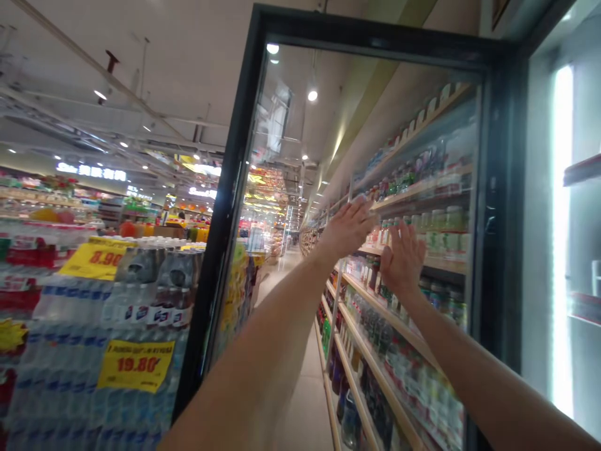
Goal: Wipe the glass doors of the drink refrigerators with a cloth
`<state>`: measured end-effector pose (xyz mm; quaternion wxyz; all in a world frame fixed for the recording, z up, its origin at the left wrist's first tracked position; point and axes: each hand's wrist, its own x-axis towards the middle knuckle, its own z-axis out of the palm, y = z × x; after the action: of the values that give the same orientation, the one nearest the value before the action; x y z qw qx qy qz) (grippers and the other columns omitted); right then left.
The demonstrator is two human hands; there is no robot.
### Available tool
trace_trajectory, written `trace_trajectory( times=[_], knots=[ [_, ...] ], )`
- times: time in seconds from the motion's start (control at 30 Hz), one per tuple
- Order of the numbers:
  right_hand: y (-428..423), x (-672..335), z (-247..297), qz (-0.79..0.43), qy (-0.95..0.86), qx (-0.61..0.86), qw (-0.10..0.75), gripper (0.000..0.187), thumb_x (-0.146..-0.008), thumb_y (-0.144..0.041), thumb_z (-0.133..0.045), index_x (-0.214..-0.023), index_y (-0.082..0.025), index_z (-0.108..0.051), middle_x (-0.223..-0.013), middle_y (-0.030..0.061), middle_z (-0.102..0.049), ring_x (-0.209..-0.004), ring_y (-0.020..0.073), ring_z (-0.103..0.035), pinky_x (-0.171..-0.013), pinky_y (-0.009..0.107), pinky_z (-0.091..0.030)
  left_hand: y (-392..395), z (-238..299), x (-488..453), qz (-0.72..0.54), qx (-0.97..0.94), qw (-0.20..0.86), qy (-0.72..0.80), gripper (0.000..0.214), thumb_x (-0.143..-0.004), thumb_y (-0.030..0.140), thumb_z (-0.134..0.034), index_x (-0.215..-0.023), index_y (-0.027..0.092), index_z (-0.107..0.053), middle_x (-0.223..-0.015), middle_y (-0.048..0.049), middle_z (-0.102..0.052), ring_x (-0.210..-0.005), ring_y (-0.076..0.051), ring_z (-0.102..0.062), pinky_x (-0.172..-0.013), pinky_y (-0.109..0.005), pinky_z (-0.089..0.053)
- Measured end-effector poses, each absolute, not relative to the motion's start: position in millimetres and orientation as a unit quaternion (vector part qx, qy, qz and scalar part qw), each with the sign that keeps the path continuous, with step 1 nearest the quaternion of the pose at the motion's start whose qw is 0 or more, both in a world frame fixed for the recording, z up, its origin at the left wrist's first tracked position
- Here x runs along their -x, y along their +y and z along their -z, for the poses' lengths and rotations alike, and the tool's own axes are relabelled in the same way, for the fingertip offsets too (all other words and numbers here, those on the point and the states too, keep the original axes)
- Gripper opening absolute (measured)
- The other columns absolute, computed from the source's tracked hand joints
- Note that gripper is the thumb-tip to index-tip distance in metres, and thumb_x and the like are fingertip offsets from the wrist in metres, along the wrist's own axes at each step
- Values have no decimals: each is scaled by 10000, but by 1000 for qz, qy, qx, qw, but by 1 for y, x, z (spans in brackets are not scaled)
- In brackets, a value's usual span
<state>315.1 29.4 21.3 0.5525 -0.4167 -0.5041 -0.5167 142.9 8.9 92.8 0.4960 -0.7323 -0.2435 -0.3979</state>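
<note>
Well, far left, packs of water bottles [107, 338] with yellow price signs [136, 365] look blurry. Next, the left hand [347, 228] and right hand [401, 260] lie open and flat on a glass fridge door [225, 207]. Shelves of drinks [399, 326] show in the glass, too hazy to read.
</note>
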Motion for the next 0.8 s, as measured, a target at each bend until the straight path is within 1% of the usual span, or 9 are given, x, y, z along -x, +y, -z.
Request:
trace_trajectory(
  times=[0.07,0.13,0.23,0.3,0.43,0.5,0.6,0.7,0.8],
  knots=[
    [29,-315,-22,518,-501,417,554,490,-885,-290,-333,-1340,-148,-447,-1427,122,-425,-1354,265,-324,-1078,482,-261,8,-110,-111,449,696,480,-290,394,-894,253,-408,-1275,207,-496,-1454,-79,-383,-1386,-256,-253,-1116,-436,-277],
    [28,-314,-22,520,-501,419,550,498,-877,-283,-347,-1353,-164,-432,-1433,119,-417,-1361,266,-312,-1081,491,-252,8,-124,-73,532,624,453,-349,410,-884,241,-404,-1281,182,-491,-1456,-107,-370,-1393,-273,-231,-1116,-464,-269],
    [27,-313,-22,534,-522,409,524,495,-876,-285,-358,-1359,-192,-423,-1441,107,-408,-1368,257,-301,-1091,499,-234,8,-128,-52,617,543,421,-384,422,-878,221,-393,-1286,153,-480,-1467,-131,-343,-1402,-291,-197,-1125,-502,-237],
    [26,-313,-23,539,-537,399,512,489,-885,-293,-355,-1362,-204,-417,-1444,100,-407,-1366,248,-307,-1096,490,-233,8,-116,-72,606,562,425,-369,406,-885,223,-387,-1271,151,-491,-1458,-135,-357,-1401,-296,-198,-1122,-509,-240],
    [26,-315,-23,530,-546,393,517,478,-895,-290,-352,-1364,-220,-415,-1445,92,-408,-1370,242,-306,-1100,483,-237,9,-90,-137,463,694,485,-262,371,-909,266,-387,-1250,192,-511,-1430,-95,-413,-1387,-260,-250,-1116,-446,-279],
    [27,-316,-23,529,-548,388,519,478,-894,-285,-356,-1363,-217,-416,-1445,96,-408,-1372,242,-303,-1104,483,-234,8,-89,-141,427,719,492,-242,373,-912,273,-387,-1261,207,-501,-1442,-79,-401,-1383,-244,-264,-1116,-424,-285],
    [27,-316,-23,528,-548,386,521,477,-893,-286,-362,-1360,-209,-419,-1441,98,-412,-1367,241,-312,-1102,483,-241,4,-107,-96,490,669,454,-327,396,-902,254,-398,-1281,188,-490,-1458,-102,-370,-1387,-261,-251,-1126,-435,-262],
    [26,-313,-23,524,-542,390,529,469,-894,-273,-359,-1353,-210,-430,-1438,92,-419,-1362,237,-321,-1100,484,-244,-1,-129,-38,603,541,393,-435,435,-889,232,-403,-1305,125,-469,-1463,-169,-327,-1394,-308,-214,-1134,-461,-235],
    [25,-311,-23,522,-537,393,533,465,-894,-267,-359,-1349,-214,-436,-1437,86,-422,-1363,236,-322,-1099,485,-248,-2,-132,-33,650,488,369,-451,445,-889,221,-396,-1314,102,-449,-1466,-180,-314,-1398,-327,-187,-1139,-494,-210]
  ],
)
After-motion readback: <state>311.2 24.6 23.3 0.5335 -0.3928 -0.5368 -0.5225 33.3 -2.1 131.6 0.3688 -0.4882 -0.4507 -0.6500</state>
